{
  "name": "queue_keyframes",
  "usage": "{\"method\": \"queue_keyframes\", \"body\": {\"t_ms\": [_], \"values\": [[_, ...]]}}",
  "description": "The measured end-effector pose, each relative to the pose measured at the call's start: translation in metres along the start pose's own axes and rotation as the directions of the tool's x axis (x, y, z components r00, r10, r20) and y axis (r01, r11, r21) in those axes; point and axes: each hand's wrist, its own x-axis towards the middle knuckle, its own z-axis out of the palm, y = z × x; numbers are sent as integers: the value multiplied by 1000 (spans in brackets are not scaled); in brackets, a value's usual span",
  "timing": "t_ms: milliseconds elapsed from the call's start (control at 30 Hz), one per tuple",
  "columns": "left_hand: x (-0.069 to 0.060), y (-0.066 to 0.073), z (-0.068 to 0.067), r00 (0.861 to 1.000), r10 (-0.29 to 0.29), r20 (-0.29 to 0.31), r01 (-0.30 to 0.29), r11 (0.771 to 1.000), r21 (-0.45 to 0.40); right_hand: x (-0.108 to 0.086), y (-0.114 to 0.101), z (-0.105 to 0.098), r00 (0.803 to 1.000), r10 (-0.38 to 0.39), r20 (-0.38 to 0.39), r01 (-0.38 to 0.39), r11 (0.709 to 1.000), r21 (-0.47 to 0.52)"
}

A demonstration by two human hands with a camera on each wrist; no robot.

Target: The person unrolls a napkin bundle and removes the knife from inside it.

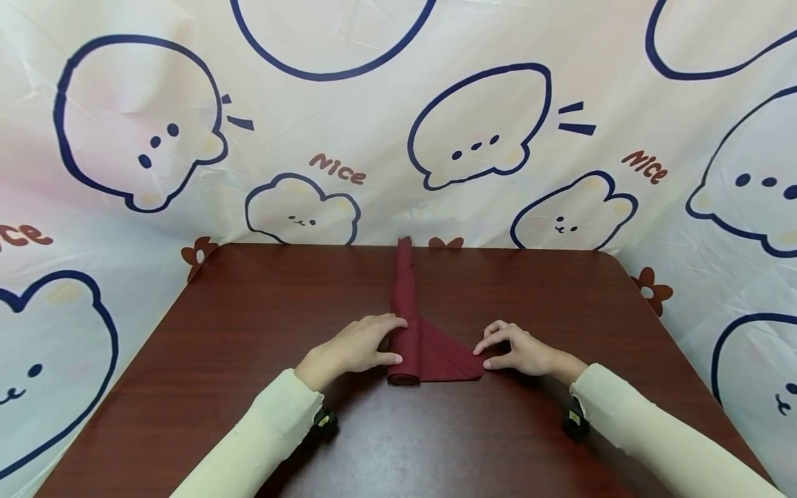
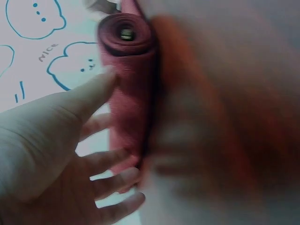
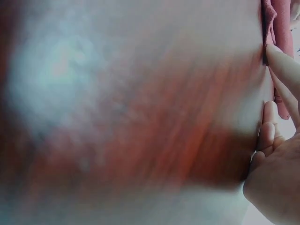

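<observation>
One partly rolled burgundy cloth (image 1: 411, 339) lies between the left hand (image 1: 361, 344), fingers relaxed against the roll, and the right hand (image 1: 521, 351), pinching the cloth's flat corner.

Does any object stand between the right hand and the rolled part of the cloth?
Only the unrolled cloth flap lies between the right hand and the roll; no separate object is visible there.
</observation>
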Motion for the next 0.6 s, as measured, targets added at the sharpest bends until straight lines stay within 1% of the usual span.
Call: {"method": "queue_keyframes", "body": {"t_ms": [67, 167, 333, 467, 600], "values": [[1, 3, -3, 1000, -20, 12, 20, 1000, 15, 1, 0, -1, 1000, -9, 7, 9, 1000, 7], [5, 9, -7, 999, -31, 5, 31, 999, 25, 1, 0, -2, 1000, -7, 17, 7, 1000, 9], [10, 15, -7, 1000, -1, -27, 2, 999, 32, 1, 1, -3, 1000, -4, 27, 4, 1000, 5], [12, 15, -1, 999, 21, -32, -19, 999, 50, 1, -1, -3, 999, -11, 32, 10, 1000, 4], [13, 15, 4, 999, 35, -37, -33, 998, 45, 0, -4, -3, 999, 12, 32, -11, 1000, -13]]}}
